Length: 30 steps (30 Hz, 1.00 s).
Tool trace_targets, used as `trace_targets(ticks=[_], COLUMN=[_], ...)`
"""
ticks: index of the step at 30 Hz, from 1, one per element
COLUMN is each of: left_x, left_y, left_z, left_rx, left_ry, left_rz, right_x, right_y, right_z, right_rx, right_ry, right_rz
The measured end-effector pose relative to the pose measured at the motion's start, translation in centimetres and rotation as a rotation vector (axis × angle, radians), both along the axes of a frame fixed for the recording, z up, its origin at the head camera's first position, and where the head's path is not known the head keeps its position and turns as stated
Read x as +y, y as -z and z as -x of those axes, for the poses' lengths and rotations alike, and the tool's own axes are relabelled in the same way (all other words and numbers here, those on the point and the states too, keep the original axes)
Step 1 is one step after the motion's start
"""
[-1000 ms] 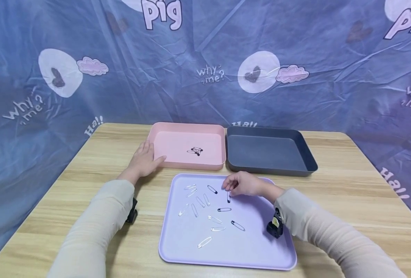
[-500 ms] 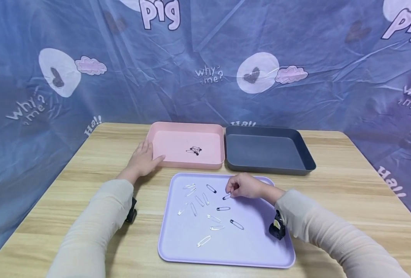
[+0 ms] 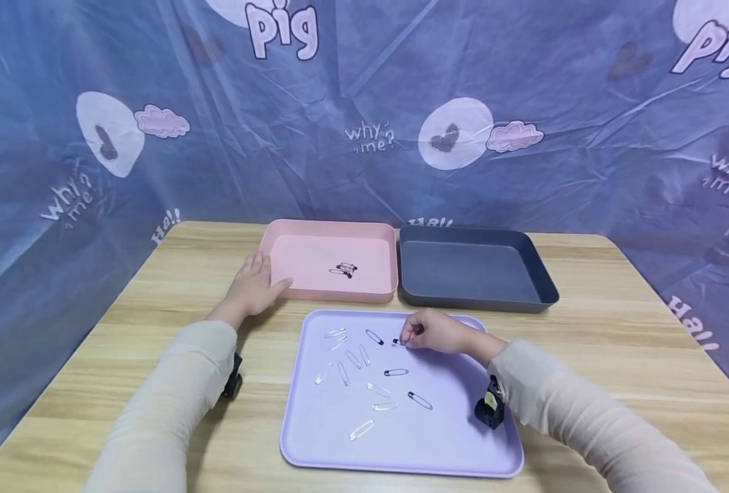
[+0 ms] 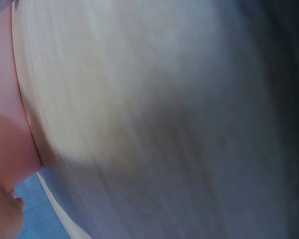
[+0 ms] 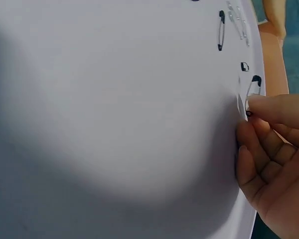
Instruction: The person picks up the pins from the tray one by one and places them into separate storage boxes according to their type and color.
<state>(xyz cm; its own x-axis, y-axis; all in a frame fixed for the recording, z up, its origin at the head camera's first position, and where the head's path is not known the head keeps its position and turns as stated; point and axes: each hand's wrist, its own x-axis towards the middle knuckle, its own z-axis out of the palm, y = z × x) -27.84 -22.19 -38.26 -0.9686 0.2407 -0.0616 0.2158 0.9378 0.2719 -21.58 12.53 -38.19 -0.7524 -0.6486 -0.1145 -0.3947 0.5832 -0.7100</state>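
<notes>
My right hand (image 3: 435,331) pinches a black-headed safety pin (image 5: 256,81) between thumb and fingers, close over the back part of the lilac tray (image 3: 451,445). The pin's black head sticks out to the left of the fingertips in the head view; its other end is partly hidden by the thumb. My left hand (image 3: 252,287) rests at the front left corner of the pink tray (image 3: 327,296), fingers along its side and thumb over the front rim. Three black safety pins (image 3: 420,400) and several silver safety pins (image 3: 362,430) lie spread on the lilac tray.
In the pink tray lies a small heap of black safety pins (image 3: 344,270). A dark grey tray (image 3: 478,301) stands right beside it, behind the lilac tray. All three trays are on a wooden table (image 3: 611,329), with a blue printed cloth (image 3: 315,171) hanging behind.
The pin in my right hand has swung from hanging down to pointing left. That hand has shifted slightly right; the left hand has kept its place on the pink tray.
</notes>
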Motion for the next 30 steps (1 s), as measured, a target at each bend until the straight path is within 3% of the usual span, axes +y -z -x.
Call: trace_targets(ticks=[7, 15, 30], left_x=[-0.1, -0.1, 0.1], left_y=[0.0, 0.4, 0.8], left_z=[0.1, 0.3, 0.3], left_rx=[0.014, 0.010, 0.009], left_ry=[0.006, -0.003, -0.015], left_rz=[0.010, 0.008, 0.000], right_x=[0.2, 0.1, -1.3], right_y=[0.1, -0.1, -0.7], right_z=[0.0, -0.1, 0.4], right_rx=[-0.107, -0.237, -0.250], right_ry=[0.119, 0.194, 0.345], right_rz=[0.120, 0.285, 0.388])
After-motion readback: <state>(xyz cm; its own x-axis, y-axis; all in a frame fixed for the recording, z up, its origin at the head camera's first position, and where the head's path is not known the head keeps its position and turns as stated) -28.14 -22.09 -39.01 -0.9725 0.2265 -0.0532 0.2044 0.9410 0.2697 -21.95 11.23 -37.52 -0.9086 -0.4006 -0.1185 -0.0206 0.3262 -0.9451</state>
